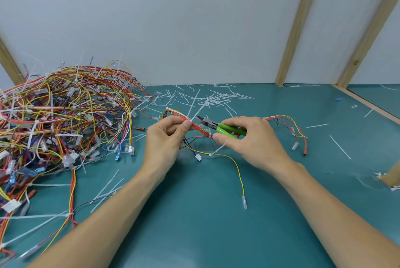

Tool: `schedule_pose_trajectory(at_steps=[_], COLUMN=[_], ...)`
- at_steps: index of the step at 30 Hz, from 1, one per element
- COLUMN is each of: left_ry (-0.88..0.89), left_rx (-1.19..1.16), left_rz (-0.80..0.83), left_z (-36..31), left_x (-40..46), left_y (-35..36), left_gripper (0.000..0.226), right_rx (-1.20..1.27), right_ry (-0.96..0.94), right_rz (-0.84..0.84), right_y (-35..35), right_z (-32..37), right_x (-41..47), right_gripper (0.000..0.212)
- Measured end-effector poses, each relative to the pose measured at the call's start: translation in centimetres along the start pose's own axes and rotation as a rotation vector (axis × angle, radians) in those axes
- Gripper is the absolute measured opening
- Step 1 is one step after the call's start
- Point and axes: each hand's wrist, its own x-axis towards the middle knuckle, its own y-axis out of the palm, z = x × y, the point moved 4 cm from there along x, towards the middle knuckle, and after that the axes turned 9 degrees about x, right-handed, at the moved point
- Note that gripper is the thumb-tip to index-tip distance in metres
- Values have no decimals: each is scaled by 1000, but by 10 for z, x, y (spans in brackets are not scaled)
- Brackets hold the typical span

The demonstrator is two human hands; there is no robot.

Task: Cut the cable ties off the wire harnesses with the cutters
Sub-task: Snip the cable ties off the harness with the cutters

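On the worktop (194,213), left to right:

Pile: tangled wire harnesses (65,116) heaped at far left; red, yellow, blue and white leads, many white ties still on them, clear connector ends poking out.

Left hand: left hand (166,140) pinches the held harness (201,130) between thumb and curled fingers, just left of the cutters' tip, above the worktop.

Held harness: thin red, yellow, blue and black wires bundled together, spanning both hands; loose ends droop to the worktop, one long yellow lead trailing toward the near edge.

Handling (judged): light and limp, sags wherever unsupported; insulation soft and easily nicked. Best gripped on the bundle close to either side of a tie, so the tie stands taut and clear of the wires.

Cable tie: white cable tie (191,114) round the bundle at the left thumb, its tail standing up and away. Looks stiff and springy; the cut piece may fly.

Cutters: cutters (218,127) with green handles and dark jaws, jaw tip close to the tie; contact cannot be told.

Right hand: right hand (249,137) curls round the green handles, thumb also pressing the bundle.

Offcuts: white cut ties (216,96) scattered behind the hands and to the right.
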Motion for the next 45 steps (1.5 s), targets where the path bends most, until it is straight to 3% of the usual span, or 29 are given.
schedule_pose_trajectory(at_steps=[20, 32, 45], left_ry=[52, 53, 92], left_rx=[32, 20, 40], left_rz=[41, -8, 38], left_z=[0, -2, -5], left_x=[-1, -2, -2], left_y=[3, 0, 3], left_gripper=[11, 12, 10], right_rx=[-37, -78, 56], right_ry=[-27, -68, -27], right_rz=[35, -27, 35], right_y=[3, 2, 6], right_z=[-1, 10, 4], right_x=[0, -3, -2], right_gripper=[23, 26, 21])
